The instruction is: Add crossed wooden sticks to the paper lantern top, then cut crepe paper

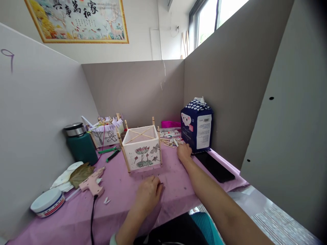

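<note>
The right hand lies far out on the pink-covered surface, just at the edge of a scatter of pens and thin wooden sticks. That scatter sits at about eleven o'clock from the knuckles, touching or nearly touching the fingers. The sticks' long axes run mostly left to right across the view, with a few crossing at angles. The right arm is stretched nearly straight, forearm running from five o'clock up toward the pile, palm down. The fingers are curled over the near end of the pile; whether they already pinch a stick or pen I cannot tell, since the back of the hand hides the tips.

The left hand is much nearer the body, resting palm down on the surface with its fingers loosely bent and holding nothing. The paper lantern, a square box on wooden corner posts with flowers painted on its side, stands at twelve o'clock from this hand, near but apart. The lantern is between the two hands and left of the stick pile, so the right hand is plainly the nearer one to the sticks.
</note>
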`<state>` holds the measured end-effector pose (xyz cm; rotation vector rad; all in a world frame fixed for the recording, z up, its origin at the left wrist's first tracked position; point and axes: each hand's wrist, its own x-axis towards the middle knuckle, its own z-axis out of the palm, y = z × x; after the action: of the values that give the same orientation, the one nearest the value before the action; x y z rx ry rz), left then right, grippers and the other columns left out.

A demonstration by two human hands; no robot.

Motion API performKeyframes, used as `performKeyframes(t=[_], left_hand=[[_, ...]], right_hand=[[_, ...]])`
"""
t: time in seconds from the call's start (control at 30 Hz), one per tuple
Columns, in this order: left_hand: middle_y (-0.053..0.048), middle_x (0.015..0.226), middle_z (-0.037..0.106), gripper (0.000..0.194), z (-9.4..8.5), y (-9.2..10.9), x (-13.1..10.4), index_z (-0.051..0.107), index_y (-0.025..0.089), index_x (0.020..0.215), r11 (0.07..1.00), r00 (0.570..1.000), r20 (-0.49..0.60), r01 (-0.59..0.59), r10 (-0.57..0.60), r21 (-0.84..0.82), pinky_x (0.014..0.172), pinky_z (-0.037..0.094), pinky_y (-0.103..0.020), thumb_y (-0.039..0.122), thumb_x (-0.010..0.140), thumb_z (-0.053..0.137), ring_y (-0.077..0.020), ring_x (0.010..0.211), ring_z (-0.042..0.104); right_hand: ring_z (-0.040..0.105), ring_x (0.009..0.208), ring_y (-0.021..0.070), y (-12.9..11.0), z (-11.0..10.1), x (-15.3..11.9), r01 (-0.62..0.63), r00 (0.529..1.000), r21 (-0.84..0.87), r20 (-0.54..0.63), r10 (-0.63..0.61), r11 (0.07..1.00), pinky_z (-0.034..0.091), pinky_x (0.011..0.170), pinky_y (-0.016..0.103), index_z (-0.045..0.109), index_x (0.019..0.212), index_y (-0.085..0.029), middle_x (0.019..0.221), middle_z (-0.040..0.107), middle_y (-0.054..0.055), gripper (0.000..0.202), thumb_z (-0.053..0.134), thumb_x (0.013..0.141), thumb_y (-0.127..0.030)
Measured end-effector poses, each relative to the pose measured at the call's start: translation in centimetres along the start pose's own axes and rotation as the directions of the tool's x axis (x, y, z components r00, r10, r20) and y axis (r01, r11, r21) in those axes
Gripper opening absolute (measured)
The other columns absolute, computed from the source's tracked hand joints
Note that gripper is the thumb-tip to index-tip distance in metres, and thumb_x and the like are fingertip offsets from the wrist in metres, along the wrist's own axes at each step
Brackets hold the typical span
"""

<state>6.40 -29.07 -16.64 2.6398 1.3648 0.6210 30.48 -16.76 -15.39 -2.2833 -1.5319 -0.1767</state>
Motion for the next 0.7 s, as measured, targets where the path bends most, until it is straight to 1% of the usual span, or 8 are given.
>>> performKeyframes(t=[0.1, 0.17, 0.23, 0.33, 0.4, 0.5, 0.6, 0.7], left_hand=[[-0.007, 0.085, 0.063, 0.021, 0.0, 0.0, 0.0, 0.057, 0.020, 0.081, 1.000, 1.000, 0.002, 0.002, -0.002, 0.005, 0.071, 0.039, -0.033, 0.026, 0.092, 0.040, -0.0232, 0.083, 0.059], [-0.008, 0.085, 0.063, 0.021, 0.0, 0.0, 0.0, 0.057, 0.020, 0.080, 1.000, 1.000, 0.002, 0.003, -0.003, 0.007, 0.071, 0.039, -0.033, 0.026, 0.092, 0.040, -0.0232, 0.083, 0.059], [-0.008, 0.084, 0.063, 0.022, 0.0, 0.0, 0.1, 0.057, 0.020, 0.079, 1.000, 1.000, 0.003, 0.003, -0.003, 0.006, 0.071, 0.039, -0.033, 0.026, 0.092, 0.040, -0.0230, 0.082, 0.059], [-0.008, 0.084, 0.063, 0.022, -0.1, 0.0, 0.1, 0.057, 0.020, 0.079, 1.000, 1.000, -0.003, 0.002, -0.002, 0.003, 0.071, 0.038, -0.032, 0.026, 0.092, 0.040, -0.0228, 0.082, 0.059], [-0.008, 0.084, 0.063, 0.022, -0.1, 0.1, 0.1, 0.057, 0.020, 0.079, 1.000, 1.000, -0.008, -0.001, 0.001, 0.005, 0.070, 0.038, -0.032, 0.026, 0.092, 0.040, -0.0228, 0.082, 0.059], [-0.007, 0.083, 0.063, 0.022, 0.0, 0.0, 0.1, 0.057, 0.019, 0.079, 1.000, 1.000, -0.023, -0.005, 0.005, 0.008, 0.070, 0.038, -0.032, 0.026, 0.092, 0.041, -0.0227, 0.081, 0.059], [-0.007, 0.083, 0.063, 0.022, 0.1, 0.0, 0.0, 0.057, 0.019, 0.079, 1.000, 0.999, -0.040, -0.013, 0.013, 0.007, 0.069, 0.038, -0.032, 0.024, 0.092, 0.041, -0.0225, 0.080, 0.059], [-0.006, 0.081, 0.062, 0.021, 0.1, 0.0, -0.1, 0.057, 0.019, 0.078, 1.000, 0.999, -0.048, -0.022, 0.022, 0.004, 0.069, 0.038, -0.032, 0.023, 0.092, 0.041, -0.0220, 0.079, 0.059]], right_hand=[[0.055, 0.104, 0.0254, 0.2, 0.0, 0.0, -0.033, 0.999, 0.008, 0.006, 0.033, 0.999, 0.044, 0.082, 0.037, 0.062, 0.111, -0.009, 0.112, 0.061, 0.018, 0.030, 0.043, 0.093, -0.024], [0.055, 0.105, 0.0242, 0.0, -0.1, -0.1, -0.013, 1.000, 0.023, -0.008, 0.014, 1.000, 0.043, 0.084, 0.037, 0.060, 0.116, -0.010, 0.115, 0.061, 0.017, 0.033, 0.042, 0.095, -0.028], [0.054, 0.108, 0.0239, -0.4, -0.1, -0.4, 0.066, 0.998, 0.047, -0.013, -0.066, 0.997, 0.041, 0.086, 0.034, 0.062, 0.114, -0.012, 0.116, 0.061, 0.016, 0.034, 0.039, 0.095, -0.029], [0.055, 0.106, 0.0217, -1.4, 0.3, -1.0, 0.197, 0.980, 0.074, 0.009, -0.198, 0.978, 0.040, 0.086, 0.029, 0.069, 0.101, -0.017, 0.111, 0.065, 0.011, 0.030, 0.046, 0.092, -0.032], [0.056, 0.104, 0.0219, -1.9, 0.7, -1.2, 0.211, 0.977, 0.071, 0.017, -0.212, 0.975, 0.040, 0.085, 0.029, 0.071, 0.096, -0.016, 0.107, 0.066, 0.012, 0.027, 0.048, 0.090, -0.028], [0.054, 0.106, 0.0235, -1.7, 0.8, -1.0, 0.141, 0.990, 0.050, -0.017, -0.140, 0.989, 0.040, 0.084, 0.030, 0.071, 0.100, -0.014, 0.111, 0.064, 0.015, 0.030, 0.043, 0.090, -0.019], [0.054, 0.106, 0.0239, -0.4, 0.5, -0.5, 0.037, 0.997, 0.040, -0.068, -0.034, 0.999, 0.041, 0.083, 0.031, 0.069, 0.107, -0.016, 0.114, 0.062, 0.015, 0.035, 0.038, 0.092, -0.019], [0.056, 0.101, 0.0249, 0.9, 0.1, -0.2, -0.067, 0.994, 0.036, -0.087, 0.070, 0.997, 0.043, 0.078, 0.031, 0.069, 0.106, -0.014, 0.110, 0.061, 0.016, 0.037, 0.035, 0.092, -0.016]])
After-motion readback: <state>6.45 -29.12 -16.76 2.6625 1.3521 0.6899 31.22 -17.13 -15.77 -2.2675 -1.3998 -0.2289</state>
